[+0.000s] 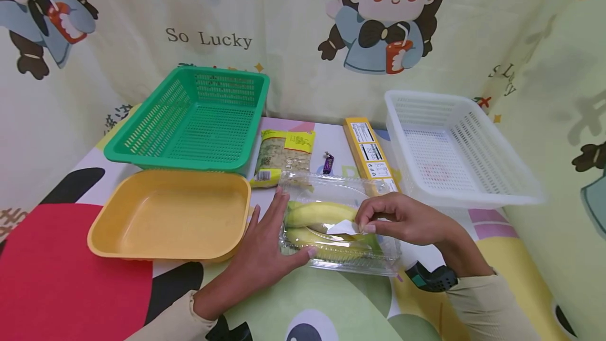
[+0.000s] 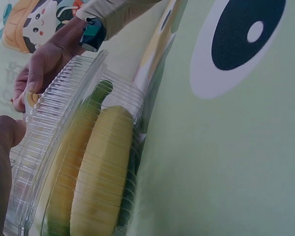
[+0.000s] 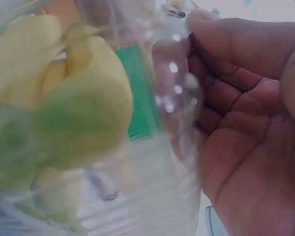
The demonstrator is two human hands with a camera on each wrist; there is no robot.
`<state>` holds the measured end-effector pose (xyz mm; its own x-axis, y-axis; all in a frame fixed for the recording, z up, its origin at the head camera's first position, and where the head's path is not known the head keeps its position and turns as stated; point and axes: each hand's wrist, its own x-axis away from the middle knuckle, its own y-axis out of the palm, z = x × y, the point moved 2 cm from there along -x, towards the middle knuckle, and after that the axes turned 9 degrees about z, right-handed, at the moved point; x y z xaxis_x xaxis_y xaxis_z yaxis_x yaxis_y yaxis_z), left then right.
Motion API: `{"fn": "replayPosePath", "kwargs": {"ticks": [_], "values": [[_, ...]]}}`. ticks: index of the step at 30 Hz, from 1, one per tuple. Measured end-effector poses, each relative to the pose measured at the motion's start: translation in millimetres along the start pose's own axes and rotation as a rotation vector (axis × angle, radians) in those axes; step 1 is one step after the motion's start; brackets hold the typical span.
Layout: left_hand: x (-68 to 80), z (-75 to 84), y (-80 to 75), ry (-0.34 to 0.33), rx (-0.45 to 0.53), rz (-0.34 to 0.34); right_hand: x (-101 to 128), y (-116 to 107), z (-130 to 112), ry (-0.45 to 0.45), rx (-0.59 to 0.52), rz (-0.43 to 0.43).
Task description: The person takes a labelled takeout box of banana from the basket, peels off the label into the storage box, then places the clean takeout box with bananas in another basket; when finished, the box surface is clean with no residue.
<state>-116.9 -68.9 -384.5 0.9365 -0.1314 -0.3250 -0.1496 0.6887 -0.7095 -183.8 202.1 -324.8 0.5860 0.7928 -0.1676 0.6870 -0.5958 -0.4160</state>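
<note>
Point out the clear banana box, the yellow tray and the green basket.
clear banana box [image 1: 341, 264], head view, on its near front wall.
yellow tray [image 1: 170, 214], head view, on its bare floor.
green basket [image 1: 208, 136], head view, on its slotted floor.

Both arms wear cream long sleeves [image 1: 492, 304], with a black-and-teal wrist-mounted camera strap [image 1: 432, 278] at each cuff.

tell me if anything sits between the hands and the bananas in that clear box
Yes: the shut clear lid. The bananas lie inside the clear plastic box, so neither hand reaches them directly. The left hand rests flat against the box's left side, and the right hand pinches a white tab on the lid.
</note>
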Motion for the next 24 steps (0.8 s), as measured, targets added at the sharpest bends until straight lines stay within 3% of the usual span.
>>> {"fn": "replayPosePath", "kwargs": {"ticks": [9,24], "values": [[0.9,0.1,1.3,-0.002,0.0,-0.002,2.9,2.1,-4.3,-0.049,0.01,-0.004],[1.0,0.5,0.0,0.011,-0.017,0.013,4.3,2.4,-4.9,-0.031,0.049,0.022]]}}
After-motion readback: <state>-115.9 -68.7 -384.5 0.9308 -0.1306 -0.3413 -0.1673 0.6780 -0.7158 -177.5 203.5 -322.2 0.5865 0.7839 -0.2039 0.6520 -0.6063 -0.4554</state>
